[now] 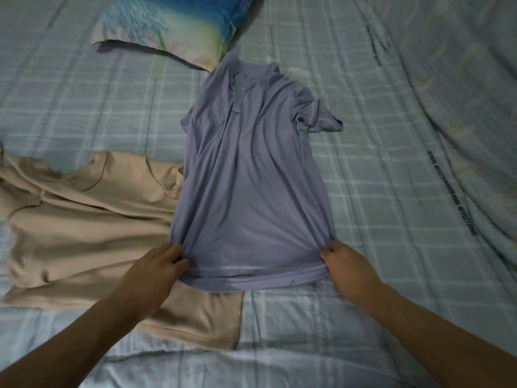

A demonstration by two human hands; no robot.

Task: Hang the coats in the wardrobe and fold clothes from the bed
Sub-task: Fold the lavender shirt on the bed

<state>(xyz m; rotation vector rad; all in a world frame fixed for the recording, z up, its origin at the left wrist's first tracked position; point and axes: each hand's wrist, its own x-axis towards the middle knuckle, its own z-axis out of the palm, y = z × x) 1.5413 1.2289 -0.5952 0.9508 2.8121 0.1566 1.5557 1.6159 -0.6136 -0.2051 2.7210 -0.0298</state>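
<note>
A lavender-blue polo shirt lies front up on the bed, collar toward the pillow, hem toward me. Its right sleeve sticks out; the left side looks folded under. My left hand pinches the hem's left corner and my right hand pinches the right corner, and the fabric is bunched at both grips. A beige garment lies crumpled to the left, partly under the polo shirt and under my left forearm.
A pillow with a blue, green and pink print lies at the head of the bed, touching the shirt's collar. The checked light-blue sheet is rumpled at the right, with dark printed lettering along a fold.
</note>
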